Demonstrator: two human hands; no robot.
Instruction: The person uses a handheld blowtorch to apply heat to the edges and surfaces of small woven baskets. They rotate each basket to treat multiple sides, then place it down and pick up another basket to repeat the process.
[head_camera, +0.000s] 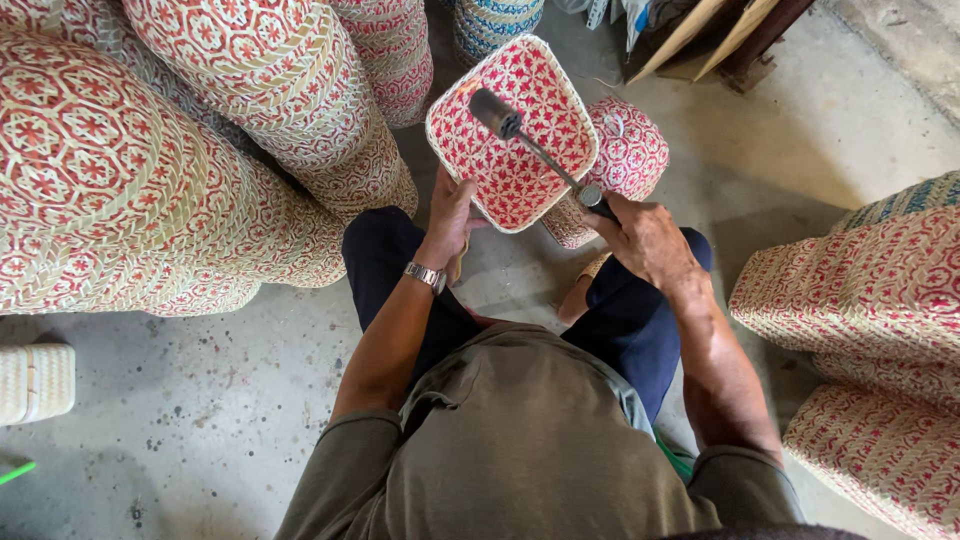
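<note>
Two bare hands work over the lap of a seated person in an olive shirt (530, 450) and dark blue trousers (400, 260). Nearest, the left hand (452, 215), with a metal wristwatch (426, 275) on its wrist, has its fingers wrapped around the near rim of a square woven basket (520, 150), red stars on pale straw, tilted so its open inside faces up. The right hand (640, 235) is closed tight on the handle of a hammer (530, 145), whose dark head lies inside the basket, close to the far wall. Just behind the basket stands a rounded woven basket (635, 150) in the same red pattern. Tall stacks of red-patterned baskets (150, 170) crowd the left, more stacks (880, 310) fill the right, and blue-patterned baskets (495, 20) stand at the far top. All rest on a stained grey concrete floor (200, 400).
</note>
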